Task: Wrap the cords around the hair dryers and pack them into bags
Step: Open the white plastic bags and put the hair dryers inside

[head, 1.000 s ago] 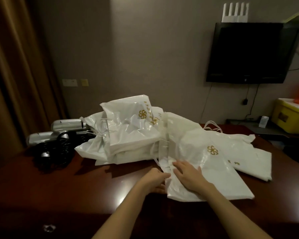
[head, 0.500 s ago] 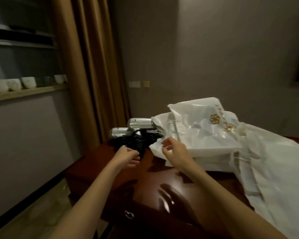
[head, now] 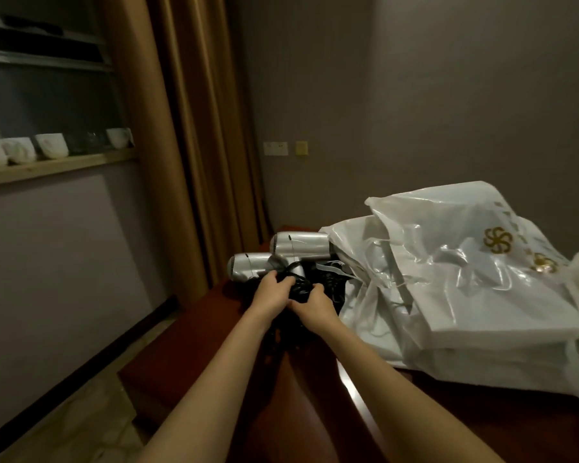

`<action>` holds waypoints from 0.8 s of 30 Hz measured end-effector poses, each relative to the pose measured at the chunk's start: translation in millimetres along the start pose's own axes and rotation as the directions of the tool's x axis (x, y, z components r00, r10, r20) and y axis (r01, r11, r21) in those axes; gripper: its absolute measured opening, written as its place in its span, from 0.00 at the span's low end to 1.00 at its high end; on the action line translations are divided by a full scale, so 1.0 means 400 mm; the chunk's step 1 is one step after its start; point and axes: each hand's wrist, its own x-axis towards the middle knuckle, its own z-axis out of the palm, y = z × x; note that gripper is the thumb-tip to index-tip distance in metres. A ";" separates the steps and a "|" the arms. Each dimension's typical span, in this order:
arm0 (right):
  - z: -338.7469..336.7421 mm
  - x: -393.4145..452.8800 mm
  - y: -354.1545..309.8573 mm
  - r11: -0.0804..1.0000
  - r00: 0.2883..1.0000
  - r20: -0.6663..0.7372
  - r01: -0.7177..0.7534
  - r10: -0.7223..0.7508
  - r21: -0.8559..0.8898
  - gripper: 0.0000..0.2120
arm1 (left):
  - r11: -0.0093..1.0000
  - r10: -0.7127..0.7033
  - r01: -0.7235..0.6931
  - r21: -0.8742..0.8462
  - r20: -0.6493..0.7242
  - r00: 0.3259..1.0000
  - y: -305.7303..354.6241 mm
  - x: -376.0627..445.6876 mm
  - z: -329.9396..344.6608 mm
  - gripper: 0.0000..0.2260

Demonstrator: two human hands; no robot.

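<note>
Cords (head: 301,289) betw. both hands (gripped)

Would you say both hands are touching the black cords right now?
Touching: the head view shows the left hand and right hand gripping the black cords.

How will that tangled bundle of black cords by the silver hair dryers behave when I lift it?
The tangled black cords will probably sag and trail, since loops hang loose below both hands. They likely drag the silver hair dryers along, as the tangle lies right against them. The rounded dryer barrels may roll once tugged.
</note>
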 end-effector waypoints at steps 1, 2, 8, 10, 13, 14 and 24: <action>0.005 0.009 0.008 1.000 1.000 -0.003 0.001 -0.001 0.019 0.33 | 1.000 -0.004 0.004 -0.015 0.009 1.000 -0.004 0.012 0.009 0.15; 0.008 0.015 0.013 0.999 1.000 -0.008 0.005 -0.004 0.049 0.30 | 1.000 -0.015 0.015 -0.025 0.018 1.000 -0.002 0.018 0.015 0.15; 0.003 0.007 0.034 0.943 0.998 -0.067 0.043 -0.023 0.331 0.21 | 0.986 -0.040 0.049 -0.158 0.063 0.997 0.015 0.020 0.002 0.10; 0.000 -0.017 0.025 0.903 0.997 -0.062 0.073 -0.052 0.423 0.17 | 0.976 0.009 0.003 -0.219 0.051 0.999 0.030 -0.003 -0.013 0.09; -0.023 -0.072 -0.008 0.841 0.991 -0.081 0.134 -0.108 0.524 0.12 | 0.971 0.102 -0.090 -0.221 0.041 0.994 0.059 -0.062 -0.032 0.06; -0.035 -0.094 -0.021 0.828 0.987 -0.093 0.159 -0.129 0.537 0.11 | 0.972 0.123 -0.110 -0.209 0.051 0.991 0.068 -0.084 -0.037 0.06; -0.167 -0.413 -0.020 0.835 0.959 -0.125 0.284 -0.255 0.471 0.10 | 0.919 0.297 -0.228 -0.320 0.184 0.937 0.066 -0.350 0.009 0.17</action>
